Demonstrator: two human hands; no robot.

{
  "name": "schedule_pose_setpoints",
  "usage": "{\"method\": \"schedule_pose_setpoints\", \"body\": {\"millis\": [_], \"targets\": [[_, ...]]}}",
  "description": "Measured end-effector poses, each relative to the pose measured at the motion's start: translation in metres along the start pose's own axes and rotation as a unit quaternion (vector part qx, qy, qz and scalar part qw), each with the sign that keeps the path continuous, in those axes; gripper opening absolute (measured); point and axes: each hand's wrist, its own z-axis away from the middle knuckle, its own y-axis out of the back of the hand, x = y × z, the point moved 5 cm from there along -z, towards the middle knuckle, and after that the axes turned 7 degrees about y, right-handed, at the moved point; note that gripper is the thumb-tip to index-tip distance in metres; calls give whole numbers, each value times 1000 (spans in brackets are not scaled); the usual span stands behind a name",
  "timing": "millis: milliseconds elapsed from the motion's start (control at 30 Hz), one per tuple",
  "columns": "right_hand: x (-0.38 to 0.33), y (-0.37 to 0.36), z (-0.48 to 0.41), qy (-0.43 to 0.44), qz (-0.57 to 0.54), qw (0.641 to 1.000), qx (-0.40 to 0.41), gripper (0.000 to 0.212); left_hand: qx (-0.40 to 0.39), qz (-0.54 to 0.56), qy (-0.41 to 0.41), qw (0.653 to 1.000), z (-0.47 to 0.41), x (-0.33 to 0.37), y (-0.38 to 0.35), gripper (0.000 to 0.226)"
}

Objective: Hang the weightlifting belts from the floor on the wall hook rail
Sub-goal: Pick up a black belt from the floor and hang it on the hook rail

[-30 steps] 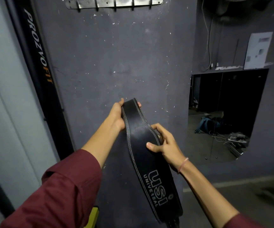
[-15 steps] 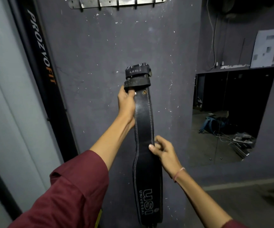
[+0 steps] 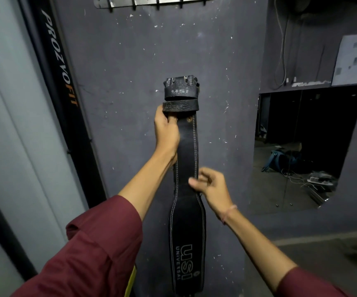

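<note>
While the black leather weightlifting belt (image 3: pixel 186 168) hangs upright at the centre of the frame, against the grey wall (image 3: pixel 130 71), the left hand (image 3: pixel 166 133) is closed around its upper strap, just below the keeper loop and buckle end (image 3: pixel 181 88). The right hand (image 3: pixel 213 185), blurred, rests at the belt's right edge with thumb on the face; whether it grips cannot be told. The metal hook rail (image 3: pixel 156 0) sits at the top edge of the frame, well above the buckle. To hang it well, the buckle end probably needs lifting straight up, with the lower length steadied against swinging, until the buckle catches one hook.
</note>
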Motion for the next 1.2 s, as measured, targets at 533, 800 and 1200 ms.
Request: {"method": "schedule_pose_setpoints", "body": {"millis": [533,800,1200], "targets": [[-96,-8,-96,133,47,986,84,10,-63,-78,-28,995,8,15,-13,11],[-95,10,-107,111,67,970,204,13,-171,-286,114,936,103,-64,11,60],[-105,14,-91,180,82,959,201,10,-124,-233,149,953,118,-85,20,53]]}}
